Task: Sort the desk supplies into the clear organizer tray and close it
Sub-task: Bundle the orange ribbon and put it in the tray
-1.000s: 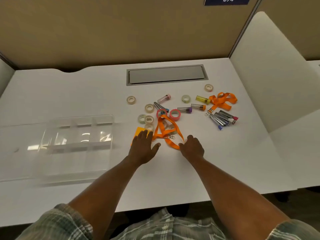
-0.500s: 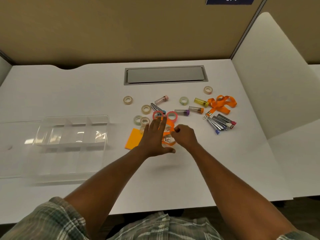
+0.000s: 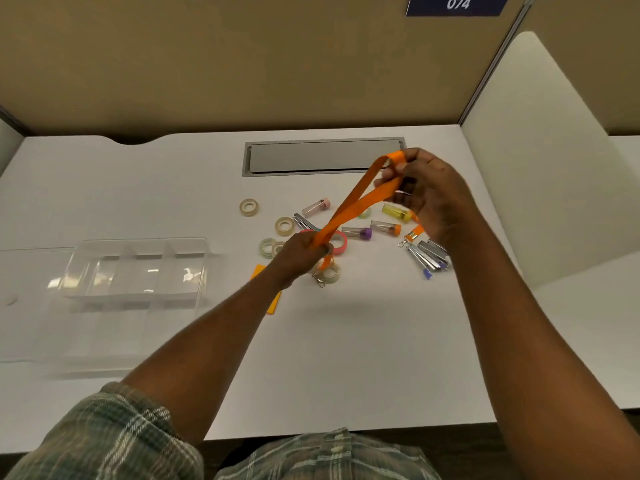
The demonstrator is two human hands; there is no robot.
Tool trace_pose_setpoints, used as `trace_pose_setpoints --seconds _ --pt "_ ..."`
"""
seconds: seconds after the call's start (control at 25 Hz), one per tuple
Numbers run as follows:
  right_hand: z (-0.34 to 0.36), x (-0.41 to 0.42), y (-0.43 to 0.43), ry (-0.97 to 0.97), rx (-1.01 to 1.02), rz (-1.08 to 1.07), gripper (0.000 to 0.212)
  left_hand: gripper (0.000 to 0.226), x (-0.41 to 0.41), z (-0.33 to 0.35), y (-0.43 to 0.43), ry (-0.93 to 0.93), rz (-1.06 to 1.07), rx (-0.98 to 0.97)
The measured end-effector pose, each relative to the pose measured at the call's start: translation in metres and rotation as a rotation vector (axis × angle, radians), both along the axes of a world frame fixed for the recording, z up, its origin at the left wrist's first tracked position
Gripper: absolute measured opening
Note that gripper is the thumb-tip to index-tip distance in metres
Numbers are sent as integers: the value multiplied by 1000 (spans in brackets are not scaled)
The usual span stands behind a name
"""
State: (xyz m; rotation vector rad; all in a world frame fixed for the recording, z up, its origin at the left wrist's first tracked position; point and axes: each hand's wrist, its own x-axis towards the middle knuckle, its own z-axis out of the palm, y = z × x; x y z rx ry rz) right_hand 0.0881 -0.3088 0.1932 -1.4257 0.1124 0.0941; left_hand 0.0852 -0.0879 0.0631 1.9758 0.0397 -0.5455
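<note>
White desk (image 3: 346, 341), tan partition (image 3: 242, 64) behind, grey hatch (image 3: 322, 155) inset; clear tray (image 3: 145, 241) left, tape rolls (image 3: 249, 206) centre. Orange lanyard (image 3: 360, 199) held above desk: left hand (image 3: 301, 252) grips lower end, right hand (image 3: 426, 195) pinches loop.

Left hand (image 3: 300, 253) and right hand (image 3: 427, 199) clenched.

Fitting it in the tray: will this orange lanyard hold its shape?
Probably floppy: the orange lanyard runs straight only where the left hand and right hand pull it. Likely light; its metal clip end trails loose, so it may swing.
</note>
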Motion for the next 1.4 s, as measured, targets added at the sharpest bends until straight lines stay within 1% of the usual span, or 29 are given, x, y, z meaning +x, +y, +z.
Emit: trace_pose_setpoints --seconds 0.12,0.2,0.28,0.36,0.44,0.56,0.64,0.72,0.8,0.84,0.92,0.96,1.0,1.04,1.08,1.12,1.16,1.2,1.24,1.28,1.32,1.36,1.4 --pt "-16 6 -45 40 118 -165 23 22 9 5 4 65 144 -138" --pt "-43 9 -64 164 109 -281 19 19 14 15 -2 52 240 -276" --pt "-78 9 -69 322 89 -324 15 17 19 31 -13 51 321 -486" --pt "-112 4 -61 455 96 -279 14 18 26 47 -25 68 335 -740" --pt "-136 -4 -47 529 110 -183 16 20 34 64 -40 77 332 -958" --pt "-151 -12 -19 592 214 -96 21 26 40 84 -64 116 348 -1130" --pt "-151 -13 -5 666 400 -68 24 32 41 93 -81 137 394 -1217" --pt "-143 -11 4 684 660 -74 29 30 41 101 -97 152 426 -1254" --pt "-134 -4 4 601 870 -146 28 30 41 103 -108 155 452 -1184" --pt "-129 2 -1 542 920 -191 25 31 42 101 -110 151 472 -1111" --pt "-116 13 -13 448 930 -241 22 32 42 93 -114 135 546 -855" --pt "-110 18 -18 415 887 -239 22 33 41 87 -117 123 578 -680" --pt "-105 22 -21 394 799 -238 21 37 39 80 -121 122 600 -515" --pt "-102 23 -19 374 644 -235 21 48 36 72 -128 130 606 -403" --pt "-97 22 -14 338 411 -224 19 65 32 65 -134 153 580 -373" --pt "-95 20 -6 279 134 -203 16 76 28 57 -142 187 537 -409" --pt "-94 17 1 197 -139 -187 15 75 25 50 -149 242 517 -500" --pt "-96 16 5 112 -372 -182 17 64 23 44 -153 299 528 -598" --pt "-99 15 5 51 -529 -163 18 53 23 40 -154 355 564 -649" --pt "-102 15 0 27 -596 -107 18 46 25 34 -153 398 601 -625" --pt "-106 17 -8 25 -593 -23 18 44 28 28 -151 432 635 -581" --pt "-109 18 -18 51 -536 65 17 43 31 22 -148 451 659 -524" --pt "-113 19 -29 103 -434 126 18 42 32 18 -145 472 680 -475"
